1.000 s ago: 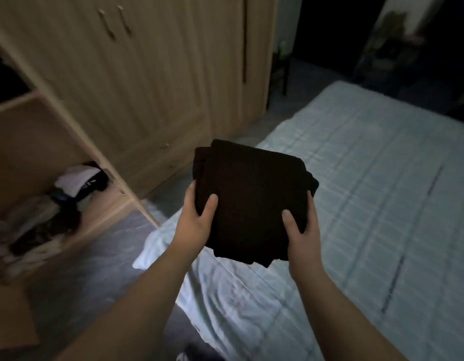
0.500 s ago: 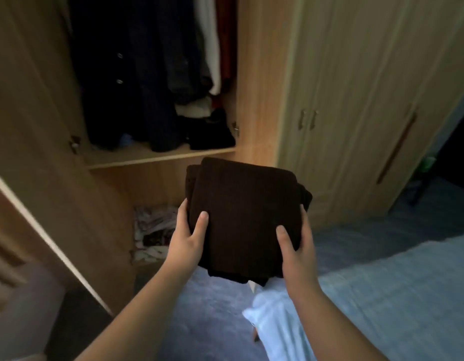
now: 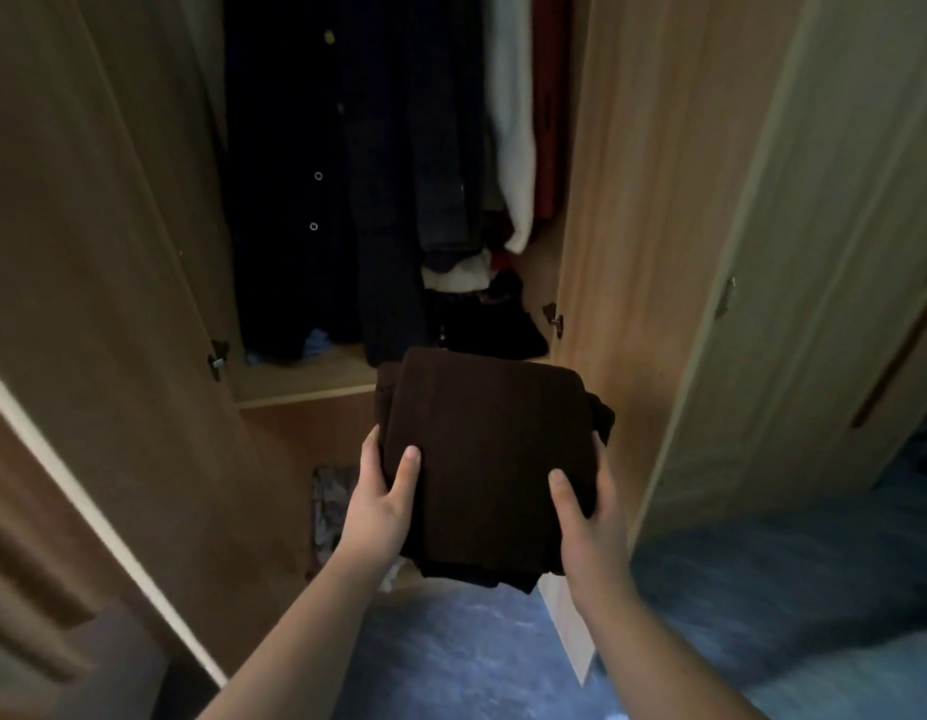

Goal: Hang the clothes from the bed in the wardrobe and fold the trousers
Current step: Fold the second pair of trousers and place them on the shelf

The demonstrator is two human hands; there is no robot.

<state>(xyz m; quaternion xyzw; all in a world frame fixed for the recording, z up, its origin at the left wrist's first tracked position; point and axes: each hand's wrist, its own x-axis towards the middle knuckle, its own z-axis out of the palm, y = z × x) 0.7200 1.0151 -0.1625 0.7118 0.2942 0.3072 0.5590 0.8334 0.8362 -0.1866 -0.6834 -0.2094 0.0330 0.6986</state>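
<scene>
I hold the folded dark brown trousers (image 3: 487, 459) flat in front of me, just before the open wardrobe. My left hand (image 3: 380, 504) grips their left edge, thumb on top. My right hand (image 3: 588, 517) grips the right edge the same way. Behind the bundle is the wardrobe's wooden shelf (image 3: 305, 379), with dark hanging clothes (image 3: 347, 174), a white garment (image 3: 513, 122) and a red one (image 3: 547, 96) above it. The fingers under the trousers are hidden.
The open wardrobe door (image 3: 87, 304) stands at my left, closed doors (image 3: 814, 252) at my right. A heap of dark and light clothes (image 3: 482, 309) lies on the shelf's right side. More laundry (image 3: 328, 501) sits in the lower compartment. Blue carpet (image 3: 477, 662) and the bed corner (image 3: 866, 678) lie below.
My view has swung from the bed to the open wardrobe, and I have stepped closer. Both hands keep the same hold on the folded trousers.
</scene>
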